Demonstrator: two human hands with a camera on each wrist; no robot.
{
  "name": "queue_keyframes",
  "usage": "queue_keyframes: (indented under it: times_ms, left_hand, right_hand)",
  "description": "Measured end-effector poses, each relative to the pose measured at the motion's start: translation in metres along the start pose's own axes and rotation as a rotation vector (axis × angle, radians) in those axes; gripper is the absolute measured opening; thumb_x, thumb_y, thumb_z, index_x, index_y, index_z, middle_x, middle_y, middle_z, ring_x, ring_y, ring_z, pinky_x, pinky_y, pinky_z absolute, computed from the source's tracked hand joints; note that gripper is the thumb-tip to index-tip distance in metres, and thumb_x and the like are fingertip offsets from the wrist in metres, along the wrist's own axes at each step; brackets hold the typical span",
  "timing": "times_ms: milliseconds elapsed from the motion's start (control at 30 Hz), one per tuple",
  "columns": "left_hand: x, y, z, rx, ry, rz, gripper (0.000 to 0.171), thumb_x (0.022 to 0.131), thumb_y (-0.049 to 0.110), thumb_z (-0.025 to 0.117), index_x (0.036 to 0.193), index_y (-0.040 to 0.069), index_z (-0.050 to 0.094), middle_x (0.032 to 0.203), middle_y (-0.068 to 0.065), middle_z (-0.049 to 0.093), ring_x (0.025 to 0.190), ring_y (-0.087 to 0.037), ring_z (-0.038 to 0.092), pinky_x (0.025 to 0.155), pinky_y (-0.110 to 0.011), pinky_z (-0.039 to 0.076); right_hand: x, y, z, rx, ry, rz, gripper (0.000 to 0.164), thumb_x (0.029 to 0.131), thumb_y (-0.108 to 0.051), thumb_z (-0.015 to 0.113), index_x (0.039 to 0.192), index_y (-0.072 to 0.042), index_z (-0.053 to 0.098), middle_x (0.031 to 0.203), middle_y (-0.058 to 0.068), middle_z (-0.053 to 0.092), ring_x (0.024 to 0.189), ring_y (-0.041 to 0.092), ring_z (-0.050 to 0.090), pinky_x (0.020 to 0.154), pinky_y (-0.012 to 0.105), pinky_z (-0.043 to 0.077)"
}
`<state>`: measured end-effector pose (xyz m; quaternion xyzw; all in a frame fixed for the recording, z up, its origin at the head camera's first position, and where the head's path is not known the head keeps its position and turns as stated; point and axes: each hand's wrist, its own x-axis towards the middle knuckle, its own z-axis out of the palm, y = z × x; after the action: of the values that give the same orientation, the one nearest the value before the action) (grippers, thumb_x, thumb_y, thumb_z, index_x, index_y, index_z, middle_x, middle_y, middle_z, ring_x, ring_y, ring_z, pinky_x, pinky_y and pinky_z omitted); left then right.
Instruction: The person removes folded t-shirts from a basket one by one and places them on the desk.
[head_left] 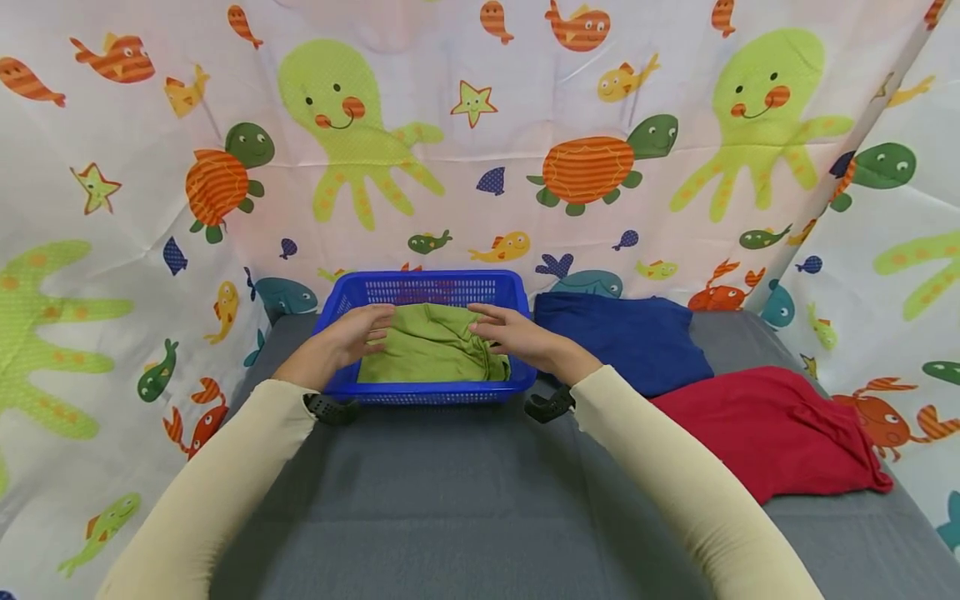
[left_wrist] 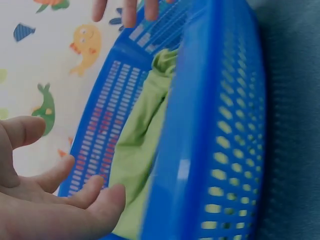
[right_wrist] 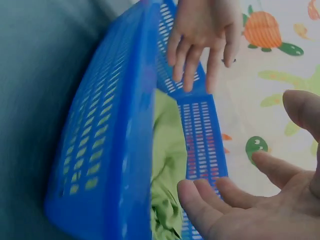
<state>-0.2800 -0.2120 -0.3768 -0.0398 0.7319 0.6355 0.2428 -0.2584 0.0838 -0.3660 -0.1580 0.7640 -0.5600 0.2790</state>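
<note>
A blue plastic basket (head_left: 435,388) with slotted walls stands at the back of the grey surface. Inside it lies a green cloth (head_left: 427,346), softly creased and bunched up at its right end. Over the basket's left side hovers my left hand (head_left: 351,335), fingers spread and loosely bent, holding nothing. My right hand (head_left: 517,337) is above the right side in much the same pose, also holding nothing. Both palms face each other across the cloth. In the right wrist view, the right hand's fingers (right_wrist: 240,195) are apart from the cloth.
Just right of the basket lies a dark blue cloth (head_left: 618,337). A red cloth (head_left: 780,433) is spread nearer on the right, its edge by the blue one. Behind hangs a white curtain (head_left: 465,192) printed with sea animals, which also lines both sides of the grey surface (head_left: 450,500).
</note>
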Motion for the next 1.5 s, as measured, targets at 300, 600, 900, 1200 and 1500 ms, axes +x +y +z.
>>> queue_keyframes:
  times_ms: [300, 600, 900, 1200, 1500]
  left_hand:
    - [0.01, 0.008, -0.014, -0.023, 0.041, -0.077, 0.068, 0.109, 0.033, 0.039, 0.165, 0.018, 0.003, 0.171, -0.016, -0.004, 0.159, -0.036, -0.003, 0.127, -0.055, 0.019]
    - [0.014, 0.0, -0.026, 0.203, -0.057, -0.176, 0.071, 0.11, 0.038, 0.032, 0.163, 0.014, -0.01, 0.168, -0.022, -0.018, 0.155, -0.047, -0.01, 0.12, -0.071, 0.017]
    - [0.012, -0.009, -0.033, 0.379, -0.133, -0.251, 0.082, 0.109, 0.045, 0.033, 0.158, 0.017, -0.026, 0.167, -0.025, -0.02, 0.151, -0.058, -0.004, 0.118, -0.072, 0.022]
    - [0.014, -0.013, -0.035, 0.319, -0.178, -0.254, 0.081, 0.11, 0.043, 0.033, 0.158, 0.019, -0.027, 0.167, -0.026, -0.016, 0.154, -0.053, 0.005, 0.116, -0.061, 0.037]
    - [0.016, -0.007, -0.035, 0.329, -0.188, -0.196, 0.074, 0.111, 0.037, 0.034, 0.162, 0.024, -0.018, 0.166, -0.024, 0.008, 0.112, -0.026, 0.051, 0.086, -0.034, 0.046]
  right_hand:
    - [0.034, -0.01, 0.002, 0.295, 0.075, 0.081, 0.058, 0.109, -0.03, 0.045, 0.162, -0.021, 0.024, 0.172, 0.004, 0.012, 0.159, 0.036, 0.008, 0.128, 0.054, 0.017]
    - [0.054, -0.004, 0.006, 0.244, 0.197, 0.228, 0.071, 0.106, -0.037, 0.05, 0.164, -0.021, 0.012, 0.173, 0.003, 0.003, 0.16, 0.031, 0.0, 0.128, 0.057, 0.011]
    - [0.056, 0.003, 0.004, 0.199, 0.214, 0.356, 0.089, 0.104, -0.043, 0.053, 0.164, -0.02, -0.008, 0.172, 0.006, -0.008, 0.16, 0.03, -0.003, 0.128, 0.056, 0.003]
    - [0.06, 0.011, 0.004, 0.14, 0.147, 0.388, 0.081, 0.105, -0.044, 0.049, 0.165, -0.018, 0.0, 0.172, 0.007, -0.007, 0.16, 0.034, -0.003, 0.127, 0.06, 0.01]
    - [0.06, 0.015, 0.001, 0.189, 0.079, 0.396, 0.088, 0.105, -0.043, 0.05, 0.162, -0.027, -0.017, 0.172, 0.008, -0.007, 0.158, 0.039, 0.01, 0.128, 0.054, 0.017]
